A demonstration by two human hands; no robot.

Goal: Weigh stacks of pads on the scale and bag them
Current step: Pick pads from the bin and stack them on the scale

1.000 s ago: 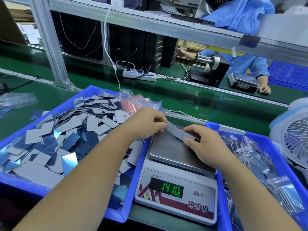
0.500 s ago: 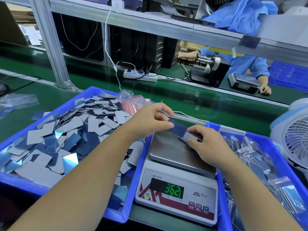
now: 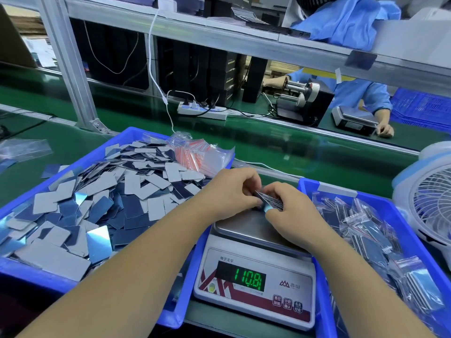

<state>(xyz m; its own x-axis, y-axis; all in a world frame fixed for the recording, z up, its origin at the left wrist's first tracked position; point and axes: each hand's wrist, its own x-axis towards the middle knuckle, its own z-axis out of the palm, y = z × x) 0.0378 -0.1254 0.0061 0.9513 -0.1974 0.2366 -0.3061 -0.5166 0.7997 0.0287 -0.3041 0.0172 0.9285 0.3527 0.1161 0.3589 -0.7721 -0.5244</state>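
The left hand (image 3: 231, 191) and the right hand (image 3: 290, 211) both hold 1 stack of pads (image 3: 269, 200) between curled fingers, edge-on, just above the far part of the steel pan of the scale (image 3: 253, 264); each grip is closed on the stack. Whether the stack or the hands rest on the pan cannot be told, though the display (image 3: 249, 279) reads 110.8, so some load bears on it. Judgement: the current stack is at the weighing or squaring-up step and is not yet bagged. Work done: the right blue bin (image 3: 366, 201), just right of the scale, holds many filled clear bags (image 3: 366, 237) with red seal strips. Work left: the left blue bin (image 3: 127, 135) holds a large heap of loose pads (image 3: 97, 203), grey and dark blue, so a large share of the task appears to remain. A bundle of empty zip bags (image 3: 195, 154) lies at the far right corner of that bin, near the hands. Both bins and the scale stand on the green worktop (image 3: 292, 154).
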